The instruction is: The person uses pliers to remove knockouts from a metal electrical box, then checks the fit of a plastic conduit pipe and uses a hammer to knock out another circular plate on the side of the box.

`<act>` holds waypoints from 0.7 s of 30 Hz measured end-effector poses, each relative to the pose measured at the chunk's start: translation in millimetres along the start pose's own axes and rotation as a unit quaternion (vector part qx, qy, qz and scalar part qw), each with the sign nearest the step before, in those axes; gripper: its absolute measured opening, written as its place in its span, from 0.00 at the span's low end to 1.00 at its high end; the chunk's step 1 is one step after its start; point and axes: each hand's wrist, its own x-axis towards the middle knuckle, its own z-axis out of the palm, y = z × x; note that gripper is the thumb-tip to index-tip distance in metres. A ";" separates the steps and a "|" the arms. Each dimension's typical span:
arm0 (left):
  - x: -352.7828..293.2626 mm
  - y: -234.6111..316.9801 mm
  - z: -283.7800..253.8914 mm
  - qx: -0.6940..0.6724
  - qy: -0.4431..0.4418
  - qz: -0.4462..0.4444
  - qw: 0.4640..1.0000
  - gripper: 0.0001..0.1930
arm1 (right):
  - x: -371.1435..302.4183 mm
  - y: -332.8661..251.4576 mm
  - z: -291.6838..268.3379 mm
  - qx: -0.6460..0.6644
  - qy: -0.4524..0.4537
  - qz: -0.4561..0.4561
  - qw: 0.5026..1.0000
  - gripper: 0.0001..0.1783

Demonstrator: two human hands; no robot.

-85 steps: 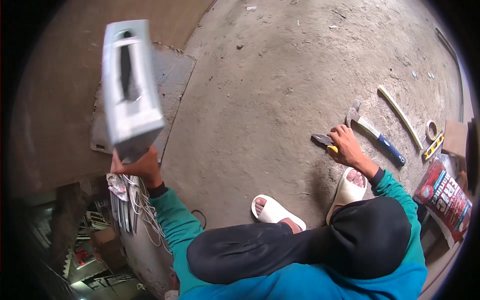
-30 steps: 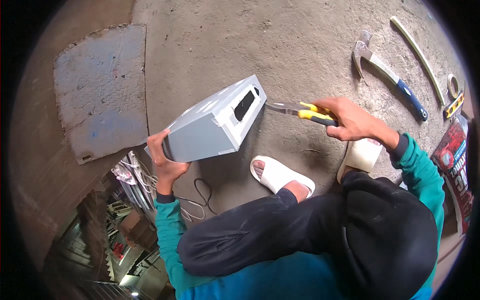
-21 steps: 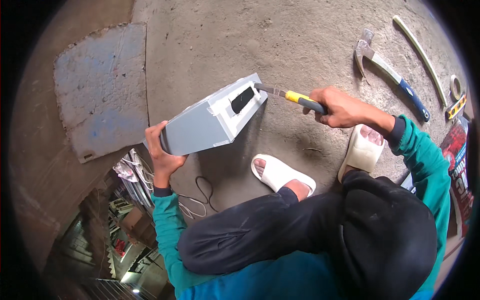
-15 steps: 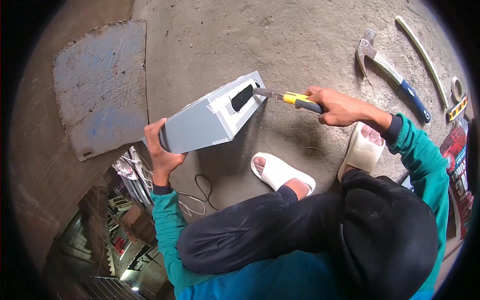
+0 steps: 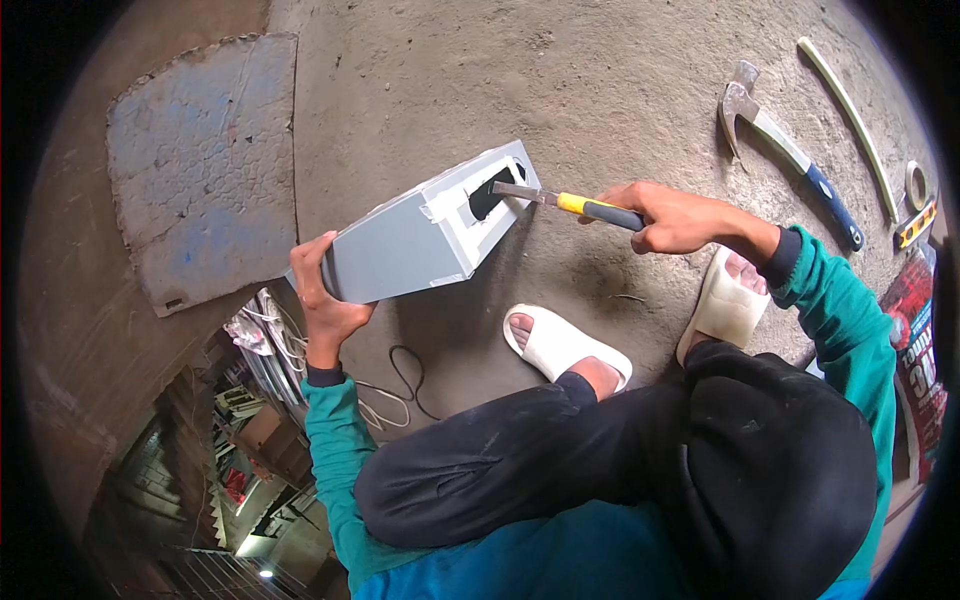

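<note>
My left hand (image 5: 325,305) grips the near left end of a grey box (image 5: 395,245), thumb and fingers spread round its edges. The box lies tilted, with white tape or filler along its edges and a dark cut-out (image 5: 488,197) in its right-hand face. In my right hand (image 5: 665,217) is a flat-bladed tool (image 5: 572,204) with a yellow-and-black handle, much like a chisel. My fingers are closed round the handle. Its metal blade reaches across the cut-out near the far edge; I cannot tell how deep the tip sits.
A claw hammer (image 5: 795,150), a pale curved strip (image 5: 850,110), a tape roll (image 5: 916,185) and a small yellow level (image 5: 915,224) lie at the right. A worn grey-blue board (image 5: 205,170) lies at the left, above a floor edge dropping to stairs (image 5: 175,470). Cables (image 5: 400,385) lie near my knee.
The tool's blade has moved a little left and lies farther over the cut-out, its handle swung slightly down. My left hand keeps its hold on the box.
</note>
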 end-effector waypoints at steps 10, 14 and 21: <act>-0.4 -0.6 0.2 0.004 -0.001 0.009 1.000 0.42 | 7.3 -0.1 1.3 -0.003 0.012 -0.054 0.998 0.33; -1.4 -0.4 0.4 -0.001 0.000 0.005 1.000 0.42 | 6.7 3.9 0.4 0.011 -0.013 -0.022 1.000 0.26; -1.3 -2.1 0.1 0.003 0.001 0.007 1.000 0.41 | -16.2 14.4 -0.2 -0.104 0.067 0.023 0.992 0.19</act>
